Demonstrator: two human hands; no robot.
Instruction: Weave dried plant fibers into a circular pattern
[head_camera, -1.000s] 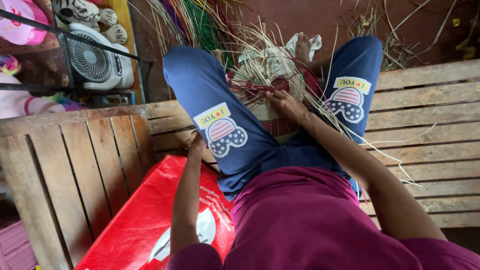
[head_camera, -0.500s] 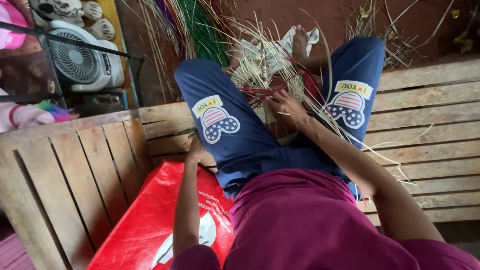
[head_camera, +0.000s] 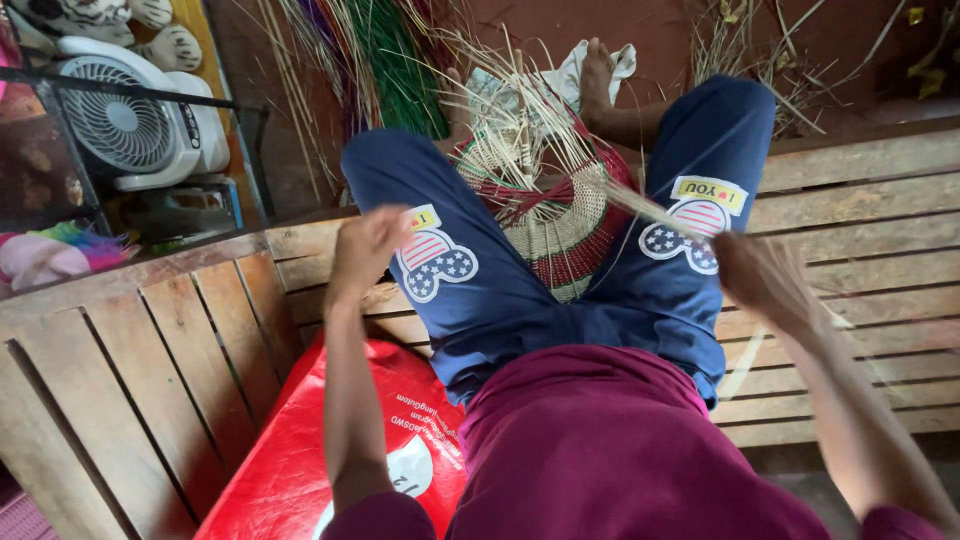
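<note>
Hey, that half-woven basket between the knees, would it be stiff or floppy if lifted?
The basket probably holds its rounded shape where tightly woven. Its loose straw ends splay out, so they likely flop and snag. It looks light.

- I see a slatted wooden bench (head_camera: 850, 210) carrying everything; I take it as my landmark.
- A red printed plastic bag (head_camera: 300, 450) lies flat on its near left part, beside my left thigh.
- I sit on its middle, with my legs in blue trousers (head_camera: 480, 290) stretched across the slats toward its far edge.
- Beyond that far edge is a reddish floor (head_camera: 650, 30), with a white cloth (head_camera: 570, 75) and dry straw (head_camera: 740, 50) lying on it.
</note>
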